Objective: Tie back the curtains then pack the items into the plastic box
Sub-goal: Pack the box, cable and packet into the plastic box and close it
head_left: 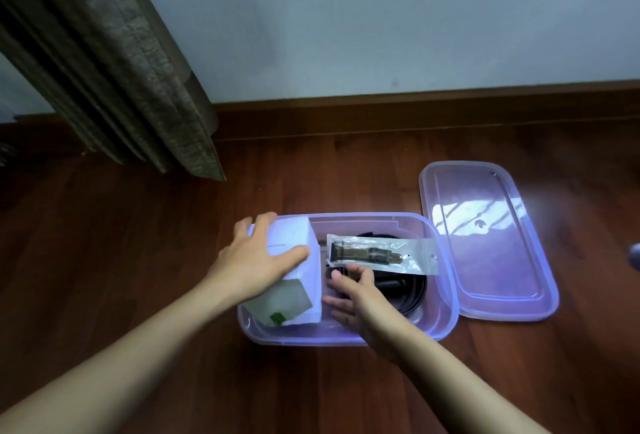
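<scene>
The dark red-brown wooden floor [138, 260] is smooth and glossy, and it carries everything here. It runs to one wooden skirting board [415, 104] under a plain pale wall [381, 17]. One heavy grey-brown curtain [114, 62] with a coarse weave hangs in deep folds at the far left, its hem just above the boards.

There is one plastic box [304, 338] in front of me, a see-through lilac rectangle with rounded corners. Its one flat lid [491, 243], of the same plastic, lies on the floor against the box's right edge.

There are three things in the box. A white cardboard carton [294, 236] with a pale label leans tilted at the left end. A clear, crinkly bag [381, 255] with a small brown part inside lies across the middle. Under the bag is a coil of black strap [412, 289] – I cannot tell strap from cable.

My left hand [256, 260] rests spread wide on top of the carton, fingers straight and thumb across its upper face. My right hand [353, 298] reaches into the box beside the carton's right face – fingers loose, clasping nothing, with the tips just under the bag's near edge.
</scene>
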A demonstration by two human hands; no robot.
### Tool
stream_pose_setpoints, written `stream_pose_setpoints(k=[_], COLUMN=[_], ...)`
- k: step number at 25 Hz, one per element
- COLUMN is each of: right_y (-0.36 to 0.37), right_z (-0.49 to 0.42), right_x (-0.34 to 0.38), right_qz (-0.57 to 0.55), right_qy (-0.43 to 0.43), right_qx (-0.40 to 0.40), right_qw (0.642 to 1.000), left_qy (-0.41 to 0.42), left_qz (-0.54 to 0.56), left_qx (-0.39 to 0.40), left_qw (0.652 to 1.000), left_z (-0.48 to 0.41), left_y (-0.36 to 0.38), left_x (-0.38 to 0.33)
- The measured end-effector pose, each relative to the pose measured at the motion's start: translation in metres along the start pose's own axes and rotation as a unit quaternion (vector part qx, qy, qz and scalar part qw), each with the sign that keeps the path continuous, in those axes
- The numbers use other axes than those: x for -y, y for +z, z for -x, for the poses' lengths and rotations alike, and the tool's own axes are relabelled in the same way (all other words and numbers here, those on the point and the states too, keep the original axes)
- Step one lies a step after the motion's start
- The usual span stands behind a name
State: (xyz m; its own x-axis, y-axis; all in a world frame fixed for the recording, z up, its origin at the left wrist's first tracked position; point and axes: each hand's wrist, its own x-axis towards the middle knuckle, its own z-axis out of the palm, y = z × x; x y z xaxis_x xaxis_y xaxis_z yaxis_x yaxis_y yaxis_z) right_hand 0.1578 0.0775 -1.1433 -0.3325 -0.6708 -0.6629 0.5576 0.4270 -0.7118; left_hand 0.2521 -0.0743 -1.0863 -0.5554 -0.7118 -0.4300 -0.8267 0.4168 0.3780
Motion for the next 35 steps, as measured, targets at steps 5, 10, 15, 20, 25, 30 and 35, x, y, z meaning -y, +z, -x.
stream_pose_setpoints(k=[5,10,15,20,25,30,35], right_y=[-0.001,0.005,0.011,0.016,0.015,0.003,-0.018], right_z=[0.008,0.020,0.019,0.005,-0.008,-0.020,-0.020], right_x=[0.021,0.030,0.017,-0.006,-0.004,-0.011,-0.008], right_qz=[-0.198,-0.061,0.145,0.156,0.244,0.295,0.397], right_qy=[-0.029,-0.183,-0.222,-0.208,-0.192,-0.149,-0.275], right_qx=[0.038,0.037,-0.120,-0.093,-0.048,0.019,-0.280], right_qw=[0.979,0.981,0.957,0.961,0.949,0.944,0.830], left_qy=[0.010,-0.058,-0.068,-0.023,-0.051,-0.050,0.122], left_qz=[0.320,0.583,0.582,0.311,0.138,0.108,0.060], left_qx=[0.013,0.137,0.069,0.004,-0.010,-0.039,-0.092], left_qw=[0.947,0.799,0.807,0.950,0.989,0.992,0.986], left_z=[0.007,0.010,0.011,0.015,0.007,-0.010,-0.009], left_y=[-0.006,0.013,0.021,0.028,0.035,0.045,0.060], left_x=[-0.011,-0.011,0.002,0.016,0.035,0.041,0.040])
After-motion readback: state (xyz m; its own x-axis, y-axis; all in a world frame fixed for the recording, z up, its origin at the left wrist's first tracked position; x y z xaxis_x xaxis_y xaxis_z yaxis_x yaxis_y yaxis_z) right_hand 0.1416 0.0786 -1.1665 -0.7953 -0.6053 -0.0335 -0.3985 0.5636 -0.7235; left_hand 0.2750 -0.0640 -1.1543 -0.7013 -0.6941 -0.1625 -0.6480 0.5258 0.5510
